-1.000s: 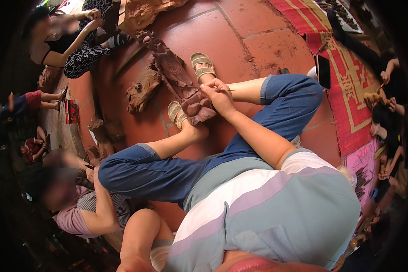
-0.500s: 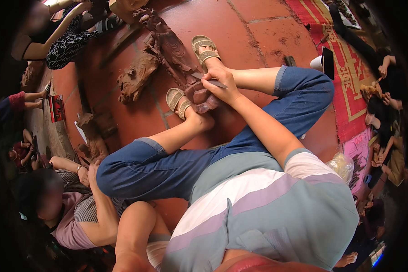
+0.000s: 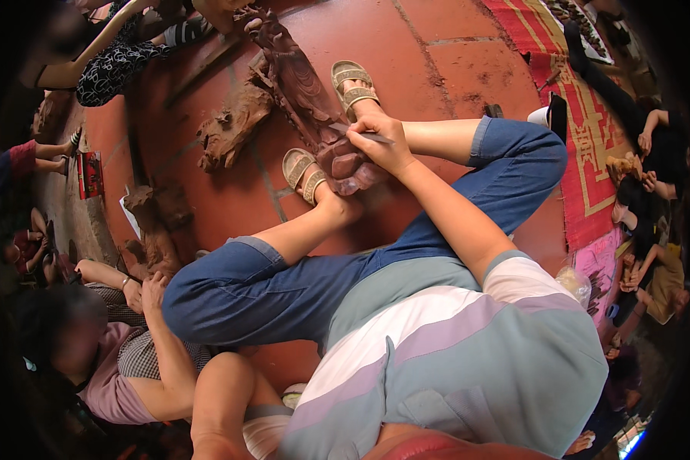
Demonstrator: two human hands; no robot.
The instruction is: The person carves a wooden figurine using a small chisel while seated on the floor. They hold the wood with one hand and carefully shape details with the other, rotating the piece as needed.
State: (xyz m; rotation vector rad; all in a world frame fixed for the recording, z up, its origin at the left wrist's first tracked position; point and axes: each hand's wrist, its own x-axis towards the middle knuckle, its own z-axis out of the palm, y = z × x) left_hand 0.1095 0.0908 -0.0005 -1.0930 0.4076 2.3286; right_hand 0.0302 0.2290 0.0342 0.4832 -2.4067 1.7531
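A dark reddish-brown carved wooden statue (image 3: 303, 84) lies on the tiled floor, its lumpy carved end (image 3: 349, 170) between my sandalled feet. My right hand (image 3: 382, 144) is closed in a pen-like grip round a slim grey carving tool (image 3: 377, 137). The tool's tip points left and meets, or comes very near, the statue just above that carved end; exact contact is hard to make out. My left arm (image 3: 226, 391) bends sharply at the lower edge. The left hand itself is outside the picture.
A rough piece of wood (image 3: 236, 126) lies left of the statue, with another gnarled piece (image 3: 157, 230) nearer. Close on my left sits a person (image 3: 119, 383), hands together beside my knee. A red patterned mat (image 3: 583, 153) spans the right; more people sit beyond it.
The view has shifted slightly. My right hand keeps its grip on the carving tool, which has moved little against the statue. The person on the left has shifted their hands slightly.
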